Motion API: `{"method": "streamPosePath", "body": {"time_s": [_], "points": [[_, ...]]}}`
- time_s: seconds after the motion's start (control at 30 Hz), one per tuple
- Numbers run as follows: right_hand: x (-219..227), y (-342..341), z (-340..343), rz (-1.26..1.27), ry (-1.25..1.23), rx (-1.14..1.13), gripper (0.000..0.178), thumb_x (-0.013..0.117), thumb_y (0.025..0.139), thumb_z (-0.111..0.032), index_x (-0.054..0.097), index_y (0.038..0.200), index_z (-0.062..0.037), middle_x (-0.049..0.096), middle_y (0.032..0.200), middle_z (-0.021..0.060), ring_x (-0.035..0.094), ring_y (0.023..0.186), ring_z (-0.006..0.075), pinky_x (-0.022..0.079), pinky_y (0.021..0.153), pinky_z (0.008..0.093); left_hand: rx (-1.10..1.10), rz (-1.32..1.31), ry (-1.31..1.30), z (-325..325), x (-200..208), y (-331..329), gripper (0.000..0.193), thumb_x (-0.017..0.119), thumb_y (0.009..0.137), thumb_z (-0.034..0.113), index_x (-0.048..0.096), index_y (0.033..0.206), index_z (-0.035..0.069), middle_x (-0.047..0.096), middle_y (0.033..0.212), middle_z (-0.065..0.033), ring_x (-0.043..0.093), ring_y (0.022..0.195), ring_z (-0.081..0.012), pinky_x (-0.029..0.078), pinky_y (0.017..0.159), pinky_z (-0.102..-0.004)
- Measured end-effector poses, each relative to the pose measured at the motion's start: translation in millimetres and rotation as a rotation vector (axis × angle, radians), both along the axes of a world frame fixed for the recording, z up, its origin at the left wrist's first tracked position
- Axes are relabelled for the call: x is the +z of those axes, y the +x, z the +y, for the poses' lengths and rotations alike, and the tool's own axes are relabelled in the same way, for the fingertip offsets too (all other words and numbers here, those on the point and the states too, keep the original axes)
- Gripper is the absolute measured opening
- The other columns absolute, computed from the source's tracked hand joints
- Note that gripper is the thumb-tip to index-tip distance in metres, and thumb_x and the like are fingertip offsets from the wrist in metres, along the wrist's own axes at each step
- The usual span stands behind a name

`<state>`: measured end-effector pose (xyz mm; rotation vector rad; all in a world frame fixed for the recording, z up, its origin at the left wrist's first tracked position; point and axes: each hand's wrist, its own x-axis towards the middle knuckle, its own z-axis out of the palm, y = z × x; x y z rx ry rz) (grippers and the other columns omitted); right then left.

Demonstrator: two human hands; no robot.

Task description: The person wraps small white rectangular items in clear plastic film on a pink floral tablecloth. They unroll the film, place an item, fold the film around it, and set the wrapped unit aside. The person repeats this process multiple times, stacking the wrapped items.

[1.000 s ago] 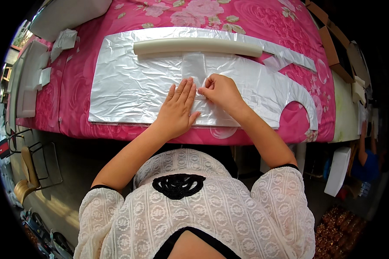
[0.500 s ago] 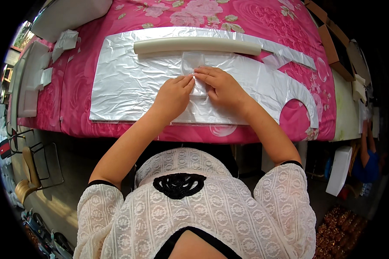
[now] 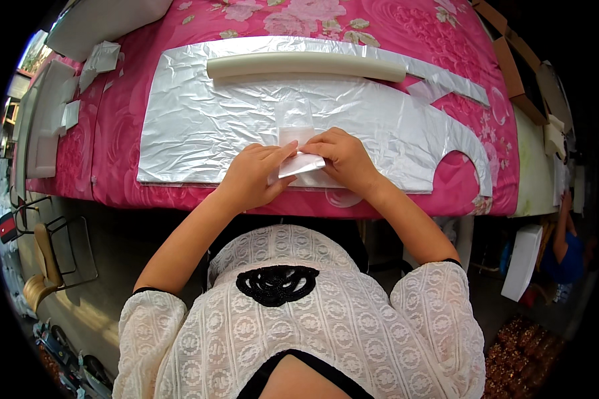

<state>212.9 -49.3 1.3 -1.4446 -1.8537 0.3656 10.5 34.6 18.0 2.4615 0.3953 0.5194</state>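
Observation:
A small clear plastic bag lies over a silvery crinkled sheet, its near end lifted. Between my hands that near end shows as a whitish folded flap. My left hand pinches the flap's left side between thumb and fingers. On the other side, my right hand has its fingertips closed on the flap's upper right edge. Beyond both hands, a long off-white roll rests across the sheet. What the bag contains, if anything, I cannot make out.
The sheet, with a curved cutout at right, lies on a pink floral cloth. White foam pieces are at left, a cardboard box at far right. A chair stands lower left; another person's arm shows at right.
Both hands have drawn toward me and moved slightly apart. The bag's near end is now lifted and folded between them, while its far part stays on the sheet.

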Motion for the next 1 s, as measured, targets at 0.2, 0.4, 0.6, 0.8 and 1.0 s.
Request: {"method": "streamPosePath", "body": {"time_s": [0.2,0.4,0.6,0.8,1.0], "points": [[18.9,2.6,27.5,0.316,-0.581,-0.296,0.026,0.062,0.081,-0.024,0.068,0.075,0.0009,0.064,0.064,0.0122,0.061,0.055,0.0192,0.046,0.057,0.0314,0.450,-0.036,-0.435,4.4,-6.5,22.0,0.043,0.063,0.081,0.015,0.051,0.118,-0.004,0.067,0.072,-0.0141,0.065,0.065,-0.0295,0.051,0.061,-0.0344],[17.1,13.8,46.6,0.350,-0.818,-0.289,0.031,0.062,0.082,-0.027,0.067,0.071,0.0019,0.062,0.057,0.0095,0.059,0.049,0.0151,0.046,0.053,0.0298,0.551,0.137,-0.621,26.1,-8.0,30.0,0.070,0.068,0.079,0.012,0.031,0.137,-0.004,0.067,0.075,-0.0107,0.062,0.064,-0.0115,0.048,0.058,-0.0242],[14.1,15.9,54.5,0.297,-0.888,-0.308,0.031,0.062,0.082,-0.029,0.067,0.069,-0.0013,0.062,0.056,0.0079,0.060,0.050,0.0151,0.046,0.053,0.0299,0.551,0.110,-0.851,32.0,0.0,23.1,0.074,0.068,0.079,0.011,0.027,0.140,-0.002,0.066,0.077,-0.0087,0.061,0.064,-0.0101,0.046,0.053,-0.0216],[23.3,11.7,53.7,0.249,-0.860,-0.322,0.032,0.063,0.082,-0.030,0.067,0.068,-0.0020,0.062,0.054,0.0071,0.060,0.050,0.0157,0.046,0.053,0.0305,0.541,0.084,-0.567,26.1,4.1,24.2,0.066,0.065,0.079,0.007,0.033,0.137,-0.001,0.065,0.083,-0.0093,0.063,0.067,-0.0162,0.049,0.057,-0.0255],[25.2,12.5,57.9,0.216,-0.864,-0.288,0.034,0.060,0.082,-0.027,0.065,0.063,0.0000,0.060,0.054,0.0070,0.059,0.049,0.0148,0.046,0.051,0.0290,0.248,-0.059,0.143,16.4,-10.0,25.8,0.049,0.058,0.082,0.008,0.044,0.128,-0.002,0.052,0.120,-0.0189,0.050,0.113,-0.0317,0.043,0.091,-0.0384]]}}
